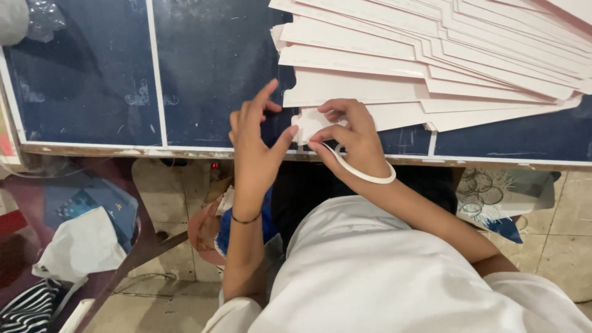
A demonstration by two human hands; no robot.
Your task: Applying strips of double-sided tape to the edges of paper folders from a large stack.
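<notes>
Head view, looking down over a dark blue counter [209, 68] with thin white dividing lines.

A fanned stack of pale cardboard sheets [444, 55] lies across the upper right of the counter, each sheet offset from the next so that the edges show in steps; probably spread this way so that single sheets can be picked off one at a time. The nearest sheet [345, 92] sits lowest in the fan, its notched corner tab [307, 123] reaching toward the counter's near edge, right where both hands meet.

Left hand [256, 145]: partly open. The index finger is raised and points up and away, the thumb stretches across to touch the edge of the tab, the remaining fingers are loosely curled. It seems to steady the tab rather than grip it. A thin dark bracelet [245, 219] sits on the wrist.

Right hand [351, 139]: curled closed, fingertips pinching down on the tab from the other side, knuckles up. A white strip [364, 174] loops from under the fingers round the wrist; whether it is tape or cord I cannot tell.

Below the counter: tiled floor [567, 246], a white bag [80, 246], a cluster of thin rings [478, 191] at right.
</notes>
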